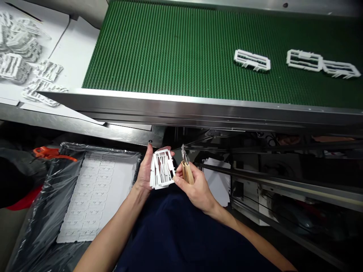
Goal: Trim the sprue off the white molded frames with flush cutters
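Note:
A small stack of white plastic frames (162,169) rests in my left hand (145,169), the thumb raised at its left side and fingers behind it. My right hand (197,187) is closed around cutting pliers (187,170) with tan handles, their metal jaws pointing up. The thumb and a fingertip of that hand touch the stack's lower right edge. Beyond both hands, the green ribbed conveyor belt (170,49) carries a single white frame (252,60) and, farther right, two more frames (304,60) touching end to end.
Piles of white frames (21,37) lie on the white-covered table at upper left. A black-lined box (48,204) at lower left holds rows of white parts (90,196), with an orange tool (48,153) at its rim. Metal rails (283,181) stretch along the right.

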The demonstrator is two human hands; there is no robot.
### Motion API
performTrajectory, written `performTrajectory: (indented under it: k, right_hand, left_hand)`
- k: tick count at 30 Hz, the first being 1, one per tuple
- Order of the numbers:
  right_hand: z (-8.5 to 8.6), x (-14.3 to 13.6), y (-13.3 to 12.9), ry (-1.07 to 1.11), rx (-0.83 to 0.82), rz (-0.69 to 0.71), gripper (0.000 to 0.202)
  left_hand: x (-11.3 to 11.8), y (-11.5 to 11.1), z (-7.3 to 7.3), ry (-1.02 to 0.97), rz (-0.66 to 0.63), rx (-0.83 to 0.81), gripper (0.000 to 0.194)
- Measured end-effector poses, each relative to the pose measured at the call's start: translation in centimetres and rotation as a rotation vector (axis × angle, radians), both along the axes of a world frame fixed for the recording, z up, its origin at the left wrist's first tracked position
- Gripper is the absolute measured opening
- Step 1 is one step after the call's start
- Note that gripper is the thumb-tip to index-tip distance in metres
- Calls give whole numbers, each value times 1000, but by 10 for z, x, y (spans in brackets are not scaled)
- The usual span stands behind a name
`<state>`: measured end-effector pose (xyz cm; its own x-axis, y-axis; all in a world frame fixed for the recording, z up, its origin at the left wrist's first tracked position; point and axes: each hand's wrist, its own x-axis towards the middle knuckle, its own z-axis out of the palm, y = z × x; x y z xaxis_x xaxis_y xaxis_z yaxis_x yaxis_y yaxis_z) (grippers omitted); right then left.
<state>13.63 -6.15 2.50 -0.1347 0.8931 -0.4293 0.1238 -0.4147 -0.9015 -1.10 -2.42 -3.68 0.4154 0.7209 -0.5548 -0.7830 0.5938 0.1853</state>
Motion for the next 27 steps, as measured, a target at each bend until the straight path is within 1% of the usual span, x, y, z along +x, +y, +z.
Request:
performTrajectory:
  k: [8, 9, 11, 13, 15, 17, 19, 22, 25, 27]
  right_hand:
    - [0, 0, -3, 32, 3, -2, 14]
    - [-1, 1, -3, 66, -3, -2, 14]
    - [-6, 2, -4, 199, -48, -25, 15]
    - [-11, 4, -4, 395, -160, -77, 19]
    - [-17, 6, -5, 539, -300, -122, 24]
    - [-22, 8, -6, 525, -359, -123, 24]
    - [-25, 11, -5, 424, -328, -99, 24]
    - [-26, 13, -3, 354, -284, -38, 34]
    - [-26, 16, -1, 377, -290, 18, 35]
    - [-27, 17, 0, 455, -335, 9, 34]
  left_hand:
    - [0, -3, -1, -10, -7, 17, 46]
    - [-1, -3, -1, -12, -7, 22, 45]
    - [-2, -4, 0, -9, -3, 42, 45]
    - [-2, -5, 1, 20, 3, 71, 47]
    - [-1, -4, 3, 93, 9, 102, 45]
    - [1, -2, 5, 216, -8, 135, 37]
    - [4, 1, 8, 376, -65, 153, 34]
    - [7, 6, 13, 579, -175, 124, 38]
    - [10, 8, 18, 668, -224, 124, 41]
    - [10, 9, 22, 660, -227, 129, 41]
